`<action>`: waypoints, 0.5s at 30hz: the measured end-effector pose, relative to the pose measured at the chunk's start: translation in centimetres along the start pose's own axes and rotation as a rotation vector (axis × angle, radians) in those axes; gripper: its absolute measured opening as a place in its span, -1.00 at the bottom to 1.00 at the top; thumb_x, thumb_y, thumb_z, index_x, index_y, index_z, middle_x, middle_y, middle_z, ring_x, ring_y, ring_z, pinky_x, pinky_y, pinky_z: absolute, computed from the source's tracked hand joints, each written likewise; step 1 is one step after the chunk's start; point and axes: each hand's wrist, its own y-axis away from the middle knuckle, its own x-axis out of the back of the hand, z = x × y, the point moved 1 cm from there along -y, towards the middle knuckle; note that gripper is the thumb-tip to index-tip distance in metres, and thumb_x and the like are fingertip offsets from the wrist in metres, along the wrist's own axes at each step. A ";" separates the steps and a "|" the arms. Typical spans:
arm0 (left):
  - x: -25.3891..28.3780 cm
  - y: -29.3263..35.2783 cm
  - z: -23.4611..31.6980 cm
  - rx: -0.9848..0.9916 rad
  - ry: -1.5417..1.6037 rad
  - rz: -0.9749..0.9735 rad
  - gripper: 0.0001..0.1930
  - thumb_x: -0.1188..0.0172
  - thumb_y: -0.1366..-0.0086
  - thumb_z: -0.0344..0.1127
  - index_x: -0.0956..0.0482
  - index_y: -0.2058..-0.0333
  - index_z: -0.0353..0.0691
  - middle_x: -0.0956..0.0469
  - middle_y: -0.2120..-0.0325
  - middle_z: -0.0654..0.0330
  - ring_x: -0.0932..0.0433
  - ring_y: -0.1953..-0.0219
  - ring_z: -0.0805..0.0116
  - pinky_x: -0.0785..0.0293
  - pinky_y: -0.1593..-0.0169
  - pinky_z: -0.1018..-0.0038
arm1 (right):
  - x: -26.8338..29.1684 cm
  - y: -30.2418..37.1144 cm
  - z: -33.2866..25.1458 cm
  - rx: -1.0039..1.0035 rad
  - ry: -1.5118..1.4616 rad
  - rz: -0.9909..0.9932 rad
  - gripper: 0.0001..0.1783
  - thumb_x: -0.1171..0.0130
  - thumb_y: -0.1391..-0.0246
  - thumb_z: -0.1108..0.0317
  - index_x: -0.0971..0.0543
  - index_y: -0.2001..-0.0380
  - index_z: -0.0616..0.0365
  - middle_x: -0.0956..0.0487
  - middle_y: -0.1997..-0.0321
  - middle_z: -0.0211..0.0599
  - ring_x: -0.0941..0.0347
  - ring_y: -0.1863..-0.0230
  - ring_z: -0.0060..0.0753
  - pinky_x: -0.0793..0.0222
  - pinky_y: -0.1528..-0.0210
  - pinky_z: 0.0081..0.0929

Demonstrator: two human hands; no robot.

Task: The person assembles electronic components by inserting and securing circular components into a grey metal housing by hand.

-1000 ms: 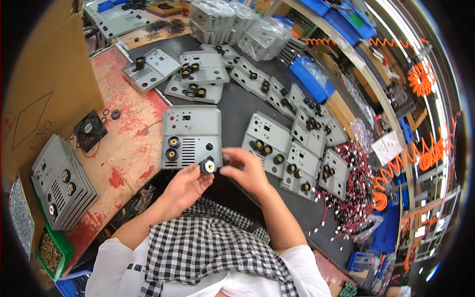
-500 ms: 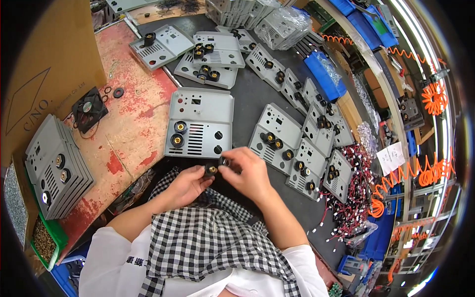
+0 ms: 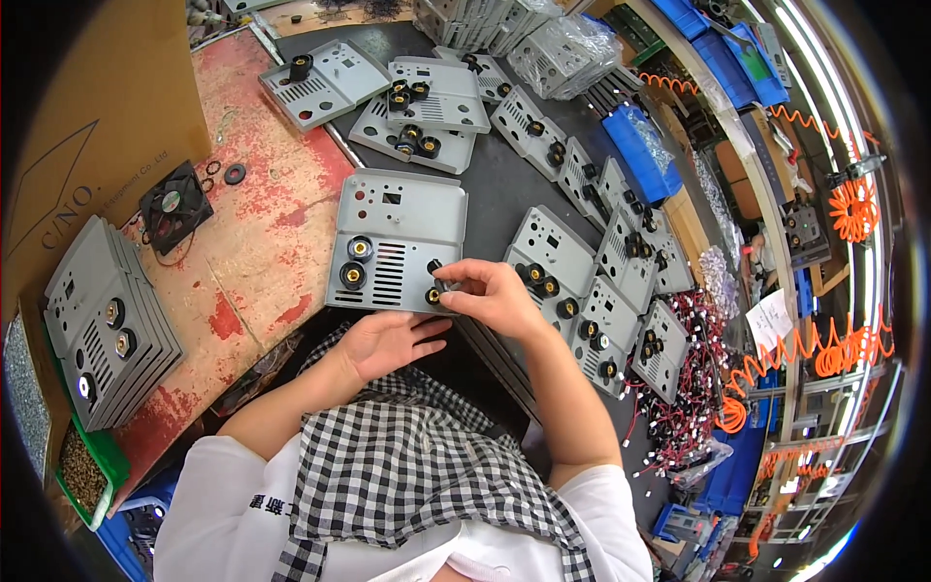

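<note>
In front of me lies a grey metal panel (image 3: 412, 209) with slots and round holes. Two black sockets with brass centres, an upper one (image 3: 360, 248) and a lower one (image 3: 353, 275), sit in its left side. My right hand (image 3: 497, 301) pinches another black socket (image 3: 433, 295) at the lower right hole of the panel; the fingers partly cover it, so I cannot tell how deep it sits. At the panel's front edge, my left hand (image 3: 381, 344) is open, fingers stretched out, holding nothing.
More grey panels (image 3: 558, 242) with black sockets spread to the right and back. Stacked panels (image 3: 97, 320) stand at left beside a black fan (image 3: 176, 206) and a cardboard box (image 3: 107, 107). A blue bin (image 3: 640, 150) and bundled wires (image 3: 679, 388) are at right.
My right hand has carried the black socket forward from in front of the panel to its lower right hole. The left hand has let go of it and spread its fingers.
</note>
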 end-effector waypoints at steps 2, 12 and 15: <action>0.7 -0.3 0.0 0.000 0.009 0.055 -0.63 -0.10 -0.21 -0.25 -0.41 0.01 -0.19 -0.46 0.05 0.13 -0.35 -0.11 0.17 -0.19 -0.20 0.23 | -0.1 -0.4 -2.1 0.091 0.361 -0.062 -0.64 -0.26 0.13 0.39 -0.56 0.16 0.17 -0.60 0.31 -0.30 -0.54 0.40 -0.47 -0.46 0.29 -0.52; 1.1 -0.6 -1.2 -0.074 -0.075 0.232 -0.74 -0.02 -0.14 -0.31 -0.47 0.17 -0.18 -0.49 0.11 0.16 -0.37 -0.07 0.22 -0.11 -0.21 0.28 | -2.8 -0.8 -3.2 0.408 1.320 -0.218 -0.87 -0.16 0.13 0.34 -0.56 0.46 0.13 -0.50 0.46 -0.30 -0.51 0.38 -0.22 -0.45 0.32 -0.32; 0.5 -0.5 -1.1 -0.097 -0.113 0.271 -0.70 -0.04 -0.10 -0.29 -0.45 0.16 -0.19 -0.48 0.12 0.17 -0.38 -0.04 0.26 -0.12 -0.23 0.22 | -3.1 -0.3 -2.1 0.529 1.347 0.013 -0.85 -0.18 0.13 0.26 -0.57 0.56 0.09 -0.50 0.49 -0.30 -0.47 0.41 -0.28 -0.42 0.31 -0.40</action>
